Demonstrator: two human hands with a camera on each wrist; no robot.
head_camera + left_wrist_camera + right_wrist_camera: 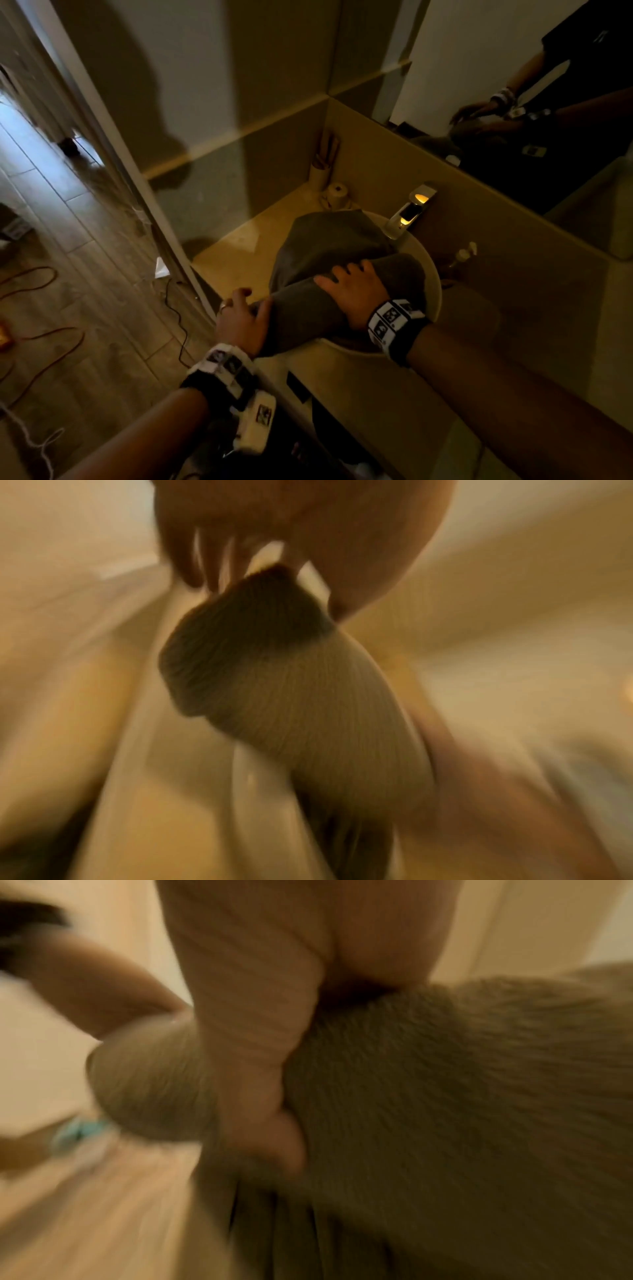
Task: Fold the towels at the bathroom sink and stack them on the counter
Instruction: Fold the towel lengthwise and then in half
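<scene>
A dark grey towel (325,240) lies draped over the round sink basin (434,274), its near part folded into a thick band. My left hand (245,308) pinches the band's left end at the counter's front edge; in the left wrist view the towel (291,683) hangs between the fingers and thumb of my left hand (270,593). My right hand (349,291) lies on top of the band over the basin with its fingers curled into the fold. The blurred right wrist view shows my right hand (257,1056) with its thumb clamped across the bunched towel (445,1096).
A chrome faucet (409,212) stands behind the basin, with a soap bottle (464,255) to its right. A cup (320,173) and a paper roll (337,193) sit in the counter's back corner. Bare beige counter (233,240) lies left of the basin. A mirror (513,85) covers the right wall.
</scene>
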